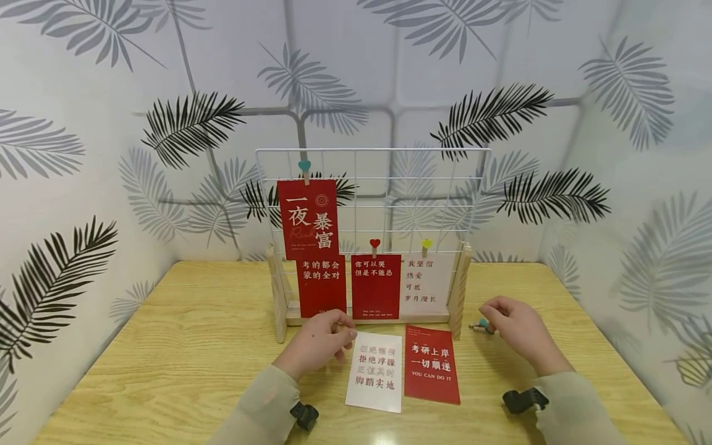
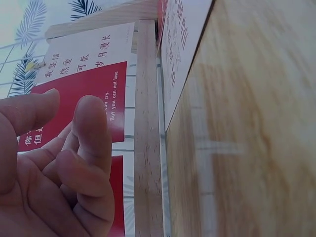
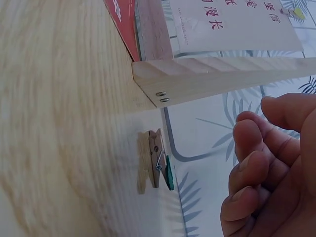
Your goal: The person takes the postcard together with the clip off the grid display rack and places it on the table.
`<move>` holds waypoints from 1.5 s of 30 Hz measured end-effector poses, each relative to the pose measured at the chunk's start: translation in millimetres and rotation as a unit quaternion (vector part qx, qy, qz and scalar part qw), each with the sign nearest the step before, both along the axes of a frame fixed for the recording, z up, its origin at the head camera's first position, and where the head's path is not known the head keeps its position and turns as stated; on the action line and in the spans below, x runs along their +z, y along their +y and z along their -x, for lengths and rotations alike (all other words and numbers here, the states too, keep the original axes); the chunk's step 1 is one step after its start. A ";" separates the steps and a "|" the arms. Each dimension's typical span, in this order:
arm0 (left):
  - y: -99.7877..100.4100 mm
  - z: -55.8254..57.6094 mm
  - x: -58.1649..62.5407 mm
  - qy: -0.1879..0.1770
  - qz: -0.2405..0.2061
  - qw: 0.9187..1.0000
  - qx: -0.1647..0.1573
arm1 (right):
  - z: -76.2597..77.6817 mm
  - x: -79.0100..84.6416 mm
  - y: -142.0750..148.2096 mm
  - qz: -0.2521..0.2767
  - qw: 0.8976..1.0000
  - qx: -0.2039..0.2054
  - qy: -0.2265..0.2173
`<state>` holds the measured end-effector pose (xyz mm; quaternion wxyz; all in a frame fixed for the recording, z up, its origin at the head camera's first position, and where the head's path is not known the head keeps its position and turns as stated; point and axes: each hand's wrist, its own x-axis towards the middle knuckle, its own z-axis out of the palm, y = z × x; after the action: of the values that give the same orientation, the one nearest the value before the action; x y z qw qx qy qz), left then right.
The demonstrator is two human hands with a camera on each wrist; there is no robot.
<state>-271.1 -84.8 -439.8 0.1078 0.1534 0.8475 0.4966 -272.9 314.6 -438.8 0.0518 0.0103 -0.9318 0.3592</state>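
Observation:
My left hand (image 1: 322,341) hovers just left of a white printed card (image 1: 374,389) that lies on the table. Its fingers are loosely bent in the left wrist view, with nothing between them. My right hand (image 1: 518,330) is beside a small wooden clothespin (image 3: 157,160) with a teal heart, which lies on the table by the rack's right foot. A gap separates those relaxed fingers (image 3: 247,168) from the clothespin. Right of the white card lies a red card (image 1: 431,371) with white lettering. Behind stands a white wire grid rack (image 1: 384,179) on a wooden base.
Clothespins with teal, red and yellow hearts hold cards on the grid: a tall red card (image 1: 308,238), a middle red card (image 1: 376,290) and a white card (image 1: 425,290). Another red card (image 1: 322,293) hangs partly behind the tall one. The wooden upright (image 1: 458,296) stands near my right hand.

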 end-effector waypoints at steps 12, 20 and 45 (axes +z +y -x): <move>1.4 -2.8 4.8 0.008 0.003 1.000 0.006 | -1.2 6.3 -5.6 -0.002 1.000 0.011 0.016; -0.1 -4.5 9.5 0.015 0.011 1.000 0.010 | -3.9 16.8 -14.5 -0.006 0.999 0.023 0.034; -5.2 -7.8 23.0 0.041 0.007 0.999 0.015 | -11.2 45.7 -53.9 0.016 0.997 0.047 0.056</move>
<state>-263.4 -90.0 -416.8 0.0667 0.1598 0.8567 0.4859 -261.7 260.7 -393.2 0.0869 0.0732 -0.9201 0.3748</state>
